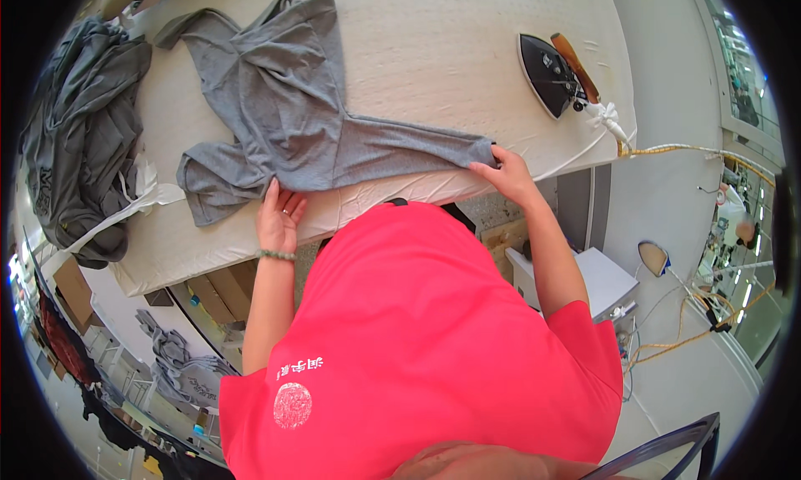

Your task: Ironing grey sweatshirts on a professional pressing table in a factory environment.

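A grey hooded sweatshirt [292, 105] lies spread and rumpled across the pale padded table, with one sleeve stretched out to the right. My right hand [511, 178] pinches the end of that sleeve between thumb and fingers at the table's near edge. My left hand [282, 220], palm turned up, is at the garment's near edge. Its thumb side meets the cloth there, and the other fingers curl in close to it, partly hidden. A green beaded bracelet circles my left wrist. The other sleeve is bunched just left of my left hand.
A black iron [546, 75] with a wooden handle rests at the table's right, its cord and hose running off the edge. Dark grey garments [83, 138] are heaped at the left end. Below right stands a white cabinet [584, 280], near hanging cables.
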A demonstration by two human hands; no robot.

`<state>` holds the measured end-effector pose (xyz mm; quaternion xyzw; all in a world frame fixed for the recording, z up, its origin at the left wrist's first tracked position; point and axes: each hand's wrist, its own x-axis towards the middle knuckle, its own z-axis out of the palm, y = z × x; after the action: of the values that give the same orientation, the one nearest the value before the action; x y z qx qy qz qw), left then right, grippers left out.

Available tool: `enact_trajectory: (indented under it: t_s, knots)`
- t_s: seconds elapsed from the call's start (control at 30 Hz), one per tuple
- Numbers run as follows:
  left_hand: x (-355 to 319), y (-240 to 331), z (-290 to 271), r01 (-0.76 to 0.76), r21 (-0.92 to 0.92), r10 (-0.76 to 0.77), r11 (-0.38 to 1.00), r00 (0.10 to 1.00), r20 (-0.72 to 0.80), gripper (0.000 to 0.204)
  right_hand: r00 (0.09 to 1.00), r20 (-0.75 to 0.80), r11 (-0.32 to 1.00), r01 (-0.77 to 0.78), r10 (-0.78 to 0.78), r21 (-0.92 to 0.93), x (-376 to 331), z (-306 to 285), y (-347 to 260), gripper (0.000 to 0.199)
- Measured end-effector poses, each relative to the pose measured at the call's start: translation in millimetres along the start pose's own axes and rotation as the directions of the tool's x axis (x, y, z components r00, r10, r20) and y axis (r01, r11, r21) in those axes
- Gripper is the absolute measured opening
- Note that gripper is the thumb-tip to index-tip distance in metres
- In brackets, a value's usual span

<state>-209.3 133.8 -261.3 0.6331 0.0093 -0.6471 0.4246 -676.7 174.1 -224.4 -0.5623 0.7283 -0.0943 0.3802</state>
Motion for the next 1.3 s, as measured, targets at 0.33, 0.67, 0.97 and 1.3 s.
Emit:
enact_trajectory:
  t_s: [0.33,0.67,0.97,1.3]
  knots:
    - [39.3,70.2,26.8,-0.007,-0.272,0.144,0.962,0.861,0.487,0.026,0.998,-0.065,0.905,0.027,0.001,0.425,-24.4,-88.0,-33.8,0.054]
    - [-144.5,53.6,112.1,-0.259,-0.143,0.251,0.955,0.452,0.856,0.080,0.925,-0.265,0.812,-0.075,0.274,0.579,-113.6,-221.4,10.8,0.048]
    - [-57.9,209.1,73.7,-0.736,-0.412,0.829,0.537,0.371,0.418,0.030,0.982,-0.055,0.812,0.181,-0.182,0.555,24.7,-189.4,-97.6,0.056]
    - [-15.1,92.6,0.2,-0.479,-0.301,0.499,0.825,0.867,-0.010,0.020,0.917,0.327,0.934,0.113,-0.229,0.338,106.5,-165.3,-113.7,0.057]
